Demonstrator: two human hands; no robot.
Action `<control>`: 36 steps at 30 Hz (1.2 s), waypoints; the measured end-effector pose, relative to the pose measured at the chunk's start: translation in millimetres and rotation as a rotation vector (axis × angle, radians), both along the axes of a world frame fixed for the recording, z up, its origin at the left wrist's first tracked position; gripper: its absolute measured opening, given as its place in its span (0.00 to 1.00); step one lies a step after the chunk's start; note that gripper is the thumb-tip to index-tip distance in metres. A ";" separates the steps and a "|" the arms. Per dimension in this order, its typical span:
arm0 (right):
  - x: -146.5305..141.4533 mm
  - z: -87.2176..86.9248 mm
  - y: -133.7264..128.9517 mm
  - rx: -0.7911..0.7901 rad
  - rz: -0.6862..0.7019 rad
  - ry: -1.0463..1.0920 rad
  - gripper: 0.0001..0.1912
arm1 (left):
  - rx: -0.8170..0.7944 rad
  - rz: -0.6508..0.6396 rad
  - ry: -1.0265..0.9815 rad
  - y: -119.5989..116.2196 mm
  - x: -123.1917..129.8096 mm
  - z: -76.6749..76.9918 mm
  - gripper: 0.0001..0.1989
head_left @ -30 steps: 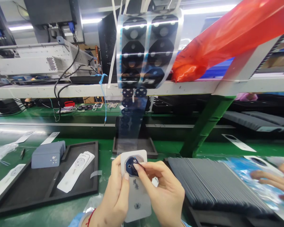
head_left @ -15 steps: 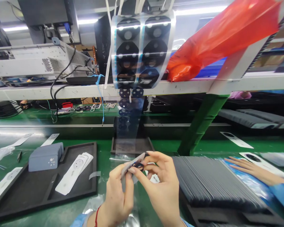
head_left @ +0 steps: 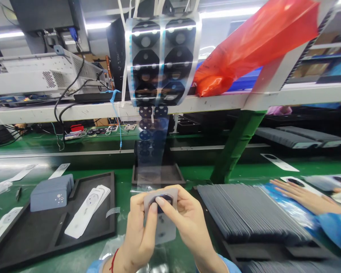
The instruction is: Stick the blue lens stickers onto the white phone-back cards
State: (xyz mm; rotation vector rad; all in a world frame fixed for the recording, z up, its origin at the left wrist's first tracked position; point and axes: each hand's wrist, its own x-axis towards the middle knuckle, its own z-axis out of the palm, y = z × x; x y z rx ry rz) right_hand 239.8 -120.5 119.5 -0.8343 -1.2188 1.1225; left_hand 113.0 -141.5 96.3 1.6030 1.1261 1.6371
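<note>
A thin grey panel (head_left: 166,229) with a dark round part near its top is held upright between both hands at the centre. My left hand (head_left: 142,223), with a red string on the wrist, grips the panel's left edge, thumb on the dark part. My right hand (head_left: 189,220) closes round the right edge, its thumb pressed on the same dark part. Behind the hands hangs a clear strip (head_left: 150,167) with black stickers, coming down from a large roll (head_left: 163,60).
At left, a black tray (head_left: 31,242) holds blue-grey panels (head_left: 52,192) and white cards (head_left: 86,212). Rows of grey panels (head_left: 252,212) stand at right. Another person's hand (head_left: 307,197) rests on blue film beyond them. A green post (head_left: 238,148) rises behind.
The panel has turned from a tilted, edge-on position to face the camera. My right hand has moved from picking at the dark part to gripping the panel's right side. The view has shifted slightly.
</note>
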 end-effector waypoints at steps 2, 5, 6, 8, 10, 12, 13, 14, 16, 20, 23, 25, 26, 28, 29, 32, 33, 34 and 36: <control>-4.1 -2.8 0.2 -0.044 -0.024 0.075 0.16 | -0.092 -0.017 -0.055 -0.3 0.1 4.5 0.13; -8.2 -5.2 2.6 -0.079 0.021 0.151 0.18 | -0.228 -0.050 -0.145 0.4 -2.7 11.7 0.15; -8.6 -5.3 3.6 -0.087 0.046 0.162 0.17 | -0.265 -0.069 -0.181 0.9 -3.8 13.9 0.16; -7.5 -4.3 5.8 -0.095 0.099 0.174 0.15 | -0.315 -0.103 -0.256 2.4 -5.6 18.2 0.17; -3.9 -2.4 8.3 -0.097 0.188 0.176 0.14 | -0.355 -0.129 -0.329 4.9 -7.4 22.0 0.17; 1.5 -0.7 11.1 -0.109 0.298 0.153 0.16 | -0.390 -0.154 -0.389 8.3 -9.5 24.8 0.17; 4.1 -0.2 12.4 -0.115 0.345 0.133 0.20 | -0.405 -0.165 -0.408 10.1 -10.7 25.5 0.17; 6.3 0.1 13.5 -0.119 0.379 0.109 0.24 | -0.414 -0.173 -0.417 12.0 -11.9 25.6 0.17; 7.8 -0.2 15.1 -0.114 0.387 0.058 0.29 | -0.419 -0.180 -0.408 15.0 -13.3 23.8 0.18; -2.4 -2.7 17.8 -0.084 0.194 -0.037 0.22 | -0.394 -0.142 -0.281 16.1 -9.2 14.6 0.17; -8.3 -7.6 28.3 -0.052 0.015 -0.082 0.20 | -0.359 -0.193 -0.125 21.2 -6.6 10.0 0.18; -1.2 -14.2 43.3 -0.038 -0.036 -0.093 0.21 | -0.321 -0.195 0.083 35.0 -14.8 9.4 0.20; 6.7 -18.7 53.1 -0.043 -0.056 -0.107 0.22 | -0.301 -0.154 0.218 45.6 -24.0 9.0 0.21; 29.1 -30.7 75.7 -0.088 -0.175 -0.185 0.25 | -0.286 0.092 0.582 71.5 -53.6 5.9 0.19; 42.0 -38.2 87.7 -0.112 -0.209 -0.214 0.25 | -0.342 0.199 0.636 84.5 -73.1 2.5 0.18; 75.9 -66.3 120.7 -0.237 -0.235 -0.311 0.20 | -0.556 0.390 0.719 111.6 -137.9 -16.2 0.17; 83.2 -76.9 129.4 -0.295 -0.237 -0.351 0.17 | -0.622 0.427 0.753 115.3 -157.4 -24.3 0.17; 88.2 -87.6 136.7 -0.354 -0.236 -0.395 0.15 | -0.681 0.450 0.784 116.7 -174.2 -32.6 0.16; 92.1 -107.1 147.1 -0.442 -0.236 -0.477 0.11 | -0.739 0.443 0.838 116.5 -197.7 -47.7 0.17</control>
